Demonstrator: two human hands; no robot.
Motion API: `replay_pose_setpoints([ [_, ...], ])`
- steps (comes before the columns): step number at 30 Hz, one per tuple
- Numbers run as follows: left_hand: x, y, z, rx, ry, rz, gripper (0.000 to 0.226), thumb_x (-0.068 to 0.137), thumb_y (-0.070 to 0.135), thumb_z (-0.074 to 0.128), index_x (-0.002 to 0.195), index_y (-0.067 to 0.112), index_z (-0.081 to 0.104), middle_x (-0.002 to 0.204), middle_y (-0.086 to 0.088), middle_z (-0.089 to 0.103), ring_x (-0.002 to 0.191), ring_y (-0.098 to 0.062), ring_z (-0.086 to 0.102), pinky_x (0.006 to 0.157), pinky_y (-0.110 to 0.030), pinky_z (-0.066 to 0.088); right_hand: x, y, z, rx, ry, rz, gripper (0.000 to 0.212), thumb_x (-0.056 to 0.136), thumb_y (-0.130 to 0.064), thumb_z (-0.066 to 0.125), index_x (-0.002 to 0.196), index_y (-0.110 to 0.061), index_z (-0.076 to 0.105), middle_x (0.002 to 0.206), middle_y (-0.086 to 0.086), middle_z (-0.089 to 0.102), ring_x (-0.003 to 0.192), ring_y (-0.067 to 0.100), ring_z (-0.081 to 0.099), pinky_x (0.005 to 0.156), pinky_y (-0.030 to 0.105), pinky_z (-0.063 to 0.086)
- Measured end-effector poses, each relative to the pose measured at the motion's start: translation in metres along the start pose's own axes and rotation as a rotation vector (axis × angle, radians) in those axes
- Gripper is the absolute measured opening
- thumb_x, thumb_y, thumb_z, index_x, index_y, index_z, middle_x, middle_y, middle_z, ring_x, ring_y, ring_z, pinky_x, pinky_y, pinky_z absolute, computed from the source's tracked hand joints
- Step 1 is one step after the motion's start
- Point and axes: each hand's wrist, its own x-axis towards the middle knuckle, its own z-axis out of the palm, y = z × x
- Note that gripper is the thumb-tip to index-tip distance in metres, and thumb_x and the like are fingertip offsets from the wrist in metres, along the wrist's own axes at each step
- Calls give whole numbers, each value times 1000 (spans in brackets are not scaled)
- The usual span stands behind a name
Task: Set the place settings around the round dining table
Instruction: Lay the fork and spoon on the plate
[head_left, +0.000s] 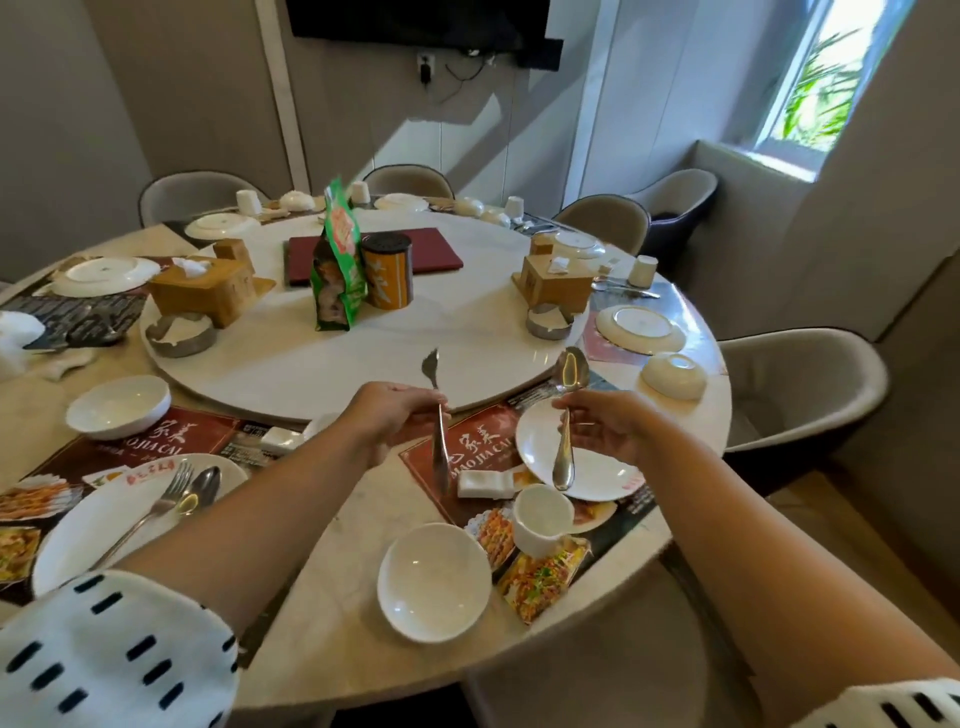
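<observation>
**Item 1: fork** (440, 447). Metal, stiff, light, smooth and likely slippery. The left hand (395, 415) holds it near mid-handle, fingers curled round the shaft. The tines rise above the grip; the handle end hangs below it, clear of the placemat (470, 441). A grip at the handle's balance point looks sound, and the tines are best left untouched.

**Item 2: spoon** (563, 465). Metal, rigid, light and polished. The right hand (605, 428) pinches it at the neck, just under the spoon's bowl. The spoon's bowl stands above the grip; the broad handle end hangs below, over the white plate (602, 475). A narrow pinch on so slick a stem may let it swing, so a fuller hold lower down would be steadier.

**Item 3: setting beneath both grips.** The plate is under the right grip. A white cup (540, 514) sits nearer the person than the plate, and a white bowl (434, 579) nearer again, toward the left grip. All three look ceramic, hard and breakable, so the cutlery should be laid down softly rather than dropped.

**Status.** Neither the fork nor the spoon has been placed yet.
</observation>
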Motion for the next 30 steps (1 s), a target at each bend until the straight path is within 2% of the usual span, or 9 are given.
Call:
replay_pose_setpoints([
  [4,-22,-11,56,-117,-42,-62,12,88,1,56,78,-2,63,49,-3,67,42,-8,64,43,-16,52,-13,8,-46,16,-48,-4,7,88,-7,60,90,-1,61,66,7,54,45,13,62,45,22,53],
  [7,-43,-31,98,-138,-30,-72,11,88,-1,56,81,-1,63,50,-2,67,43,-7,64,43,-16,52,-22,23,-82,-19,-118,29,9,91,-8,56,92,-1,60,71,7,53,56,16,61,48,23,54],
  [9,-58,-46,123,-136,-40,-87,11,90,0,55,82,0,63,51,-2,68,45,-8,66,44,-16,53,-28,36,-105,-57,-133,49,15,90,-8,56,102,1,60,76,9,55,64,18,59,50,23,54],
  [11,-71,-60,141,-140,-29,-128,12,91,2,54,83,0,63,52,-2,68,46,-8,66,45,-17,54,-35,48,-124,-76,-146,85,19,90,-5,56,107,2,58,77,8,55,65,17,57,49,22,54],
  [15,-90,-71,161,-148,-36,-203,12,91,4,54,87,0,64,59,-6,70,49,-9,68,48,-18,56,-45,56,-145,-98,-149,121,6,88,-1,57,94,-1,59,77,8,57,65,16,57,45,20,52],
  [17,-91,-68,166,-147,-37,-214,12,92,2,53,86,-2,62,67,-9,69,47,-10,67,50,-19,56,-46,54,-151,-95,-137,90,8,88,1,58,95,1,59,79,9,59,66,16,59,45,20,52],
  [21,-88,-58,176,-157,-62,-234,13,92,-2,50,82,-3,59,51,-9,67,44,-12,66,51,-20,55,-47,55,-160,-51,-91,26,16,86,2,59,102,5,60,79,11,63,67,17,62,45,20,52],
  [27,-73,-70,201,-174,17,-276,6,86,-3,59,90,-6,62,51,-8,67,45,-15,67,47,-24,57,-18,59,-176,-30,-119,93,17,85,2,61,101,7,58,77,13,64,58,17,64,46,21,52],
  [30,-43,-64,219,-157,113,-195,12,85,-2,61,96,-7,61,59,-8,68,47,-13,67,47,-21,56,15,41,-183,-44,-115,68,11,84,-1,63,93,5,61,75,11,65,60,16,63,53,22,54],
])
